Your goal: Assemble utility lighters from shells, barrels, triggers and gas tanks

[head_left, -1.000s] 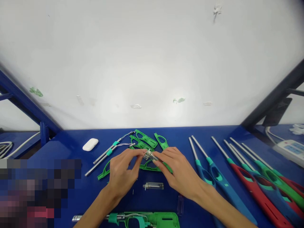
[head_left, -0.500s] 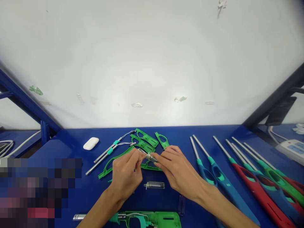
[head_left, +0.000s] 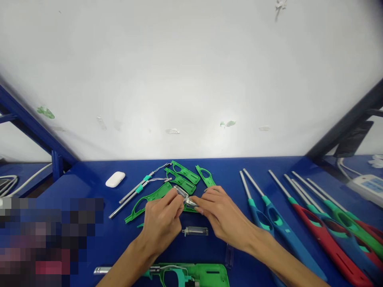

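My right hand is closed on a small clear lighter fuel tank, held by its far end between thumb and fingers. My left hand is pinched at the tank's valve end; what its fingertips grip is hidden. Just behind the fingertips another clear tank shows in part. Beneath and behind both hands lie green lighter shell halves. A clear fuel tank rests on the blue table between my forearms. Nearest me, a green shell holds a metal tube, wire and teal trigger.
Two metal lighter tubes with wires and a white earbud case lie at left. Several long lighters, including a blue one and a red one, line the right. A clear part lies by my right forearm. A white wall stands behind.
Both hands have shifted slightly, and the left has moved a little to the right. The clear tank behind the fingertips shows more now. The right hand keeps its grip on the tank.
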The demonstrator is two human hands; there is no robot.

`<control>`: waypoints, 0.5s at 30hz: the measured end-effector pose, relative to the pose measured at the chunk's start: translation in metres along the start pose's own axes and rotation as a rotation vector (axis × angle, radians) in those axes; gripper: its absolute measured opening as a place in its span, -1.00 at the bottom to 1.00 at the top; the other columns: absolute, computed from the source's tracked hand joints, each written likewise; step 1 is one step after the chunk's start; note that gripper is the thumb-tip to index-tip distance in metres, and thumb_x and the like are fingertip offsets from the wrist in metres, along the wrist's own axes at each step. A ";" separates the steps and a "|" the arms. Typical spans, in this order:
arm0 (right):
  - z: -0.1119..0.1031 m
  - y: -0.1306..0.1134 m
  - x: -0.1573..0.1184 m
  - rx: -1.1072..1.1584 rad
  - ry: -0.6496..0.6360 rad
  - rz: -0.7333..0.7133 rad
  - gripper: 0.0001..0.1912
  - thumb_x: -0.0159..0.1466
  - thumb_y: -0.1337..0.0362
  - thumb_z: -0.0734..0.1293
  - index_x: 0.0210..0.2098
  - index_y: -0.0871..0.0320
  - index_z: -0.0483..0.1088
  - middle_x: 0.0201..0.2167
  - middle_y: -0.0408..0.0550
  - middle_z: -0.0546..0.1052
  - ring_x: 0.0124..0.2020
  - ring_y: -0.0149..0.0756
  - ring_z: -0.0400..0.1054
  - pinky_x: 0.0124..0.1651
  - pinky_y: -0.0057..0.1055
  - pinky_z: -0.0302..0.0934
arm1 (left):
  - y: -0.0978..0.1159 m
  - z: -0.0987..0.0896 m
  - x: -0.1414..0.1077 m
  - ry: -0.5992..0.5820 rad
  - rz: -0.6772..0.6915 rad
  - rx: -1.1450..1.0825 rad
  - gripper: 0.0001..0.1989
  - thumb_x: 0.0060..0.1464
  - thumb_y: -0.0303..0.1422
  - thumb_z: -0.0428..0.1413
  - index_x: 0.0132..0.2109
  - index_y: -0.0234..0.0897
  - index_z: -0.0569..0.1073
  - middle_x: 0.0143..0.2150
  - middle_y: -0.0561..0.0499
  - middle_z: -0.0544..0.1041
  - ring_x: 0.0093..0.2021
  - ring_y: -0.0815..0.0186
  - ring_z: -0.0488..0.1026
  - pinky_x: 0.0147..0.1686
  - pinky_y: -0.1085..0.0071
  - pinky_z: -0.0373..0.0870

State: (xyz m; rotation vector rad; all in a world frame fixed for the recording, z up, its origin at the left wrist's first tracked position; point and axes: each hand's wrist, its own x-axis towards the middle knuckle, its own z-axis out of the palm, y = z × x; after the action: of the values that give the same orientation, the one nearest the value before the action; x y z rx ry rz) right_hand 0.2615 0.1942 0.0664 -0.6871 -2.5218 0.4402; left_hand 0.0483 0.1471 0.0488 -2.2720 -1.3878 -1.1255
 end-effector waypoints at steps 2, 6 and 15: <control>0.000 0.001 0.000 -0.013 -0.009 -0.008 -0.72 0.54 0.39 0.15 0.06 0.16 0.47 -0.35 -0.08 0.52 -0.26 -0.20 0.34 0.00 -0.19 0.16 | 0.001 0.000 -0.001 -0.011 0.001 0.001 -0.71 0.40 -0.32 0.16 -0.34 -0.31 0.41 -0.42 0.15 0.42 -0.50 0.49 0.36 -0.51 0.55 0.37; -0.002 0.006 -0.001 -0.033 -0.027 -0.023 -0.70 0.54 0.40 0.13 0.08 0.15 0.47 -0.37 -0.10 0.49 -0.28 -0.21 0.33 0.01 -0.19 0.16 | 0.002 0.000 0.000 -0.019 -0.026 -0.013 -0.67 0.41 -0.35 0.15 -0.38 -0.31 0.38 -0.45 0.17 0.41 -0.54 0.50 0.32 -0.55 0.57 0.31; -0.005 0.015 -0.001 -0.080 0.032 -0.007 -0.71 0.57 0.33 0.14 0.11 0.18 0.46 -0.23 -0.03 0.61 -0.19 -0.20 0.43 0.13 -0.12 0.17 | 0.003 -0.002 0.009 0.073 -0.215 -0.150 -0.92 0.35 -0.45 0.18 -0.13 -0.21 0.58 -0.33 0.13 0.67 -0.49 0.47 0.50 -0.43 0.55 0.38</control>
State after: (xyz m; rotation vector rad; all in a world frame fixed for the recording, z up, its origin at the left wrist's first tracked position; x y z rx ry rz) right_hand 0.2706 0.2069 0.0636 -0.7099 -2.5226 0.3250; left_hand 0.0523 0.1503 0.0570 -2.1943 -1.5978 -1.4077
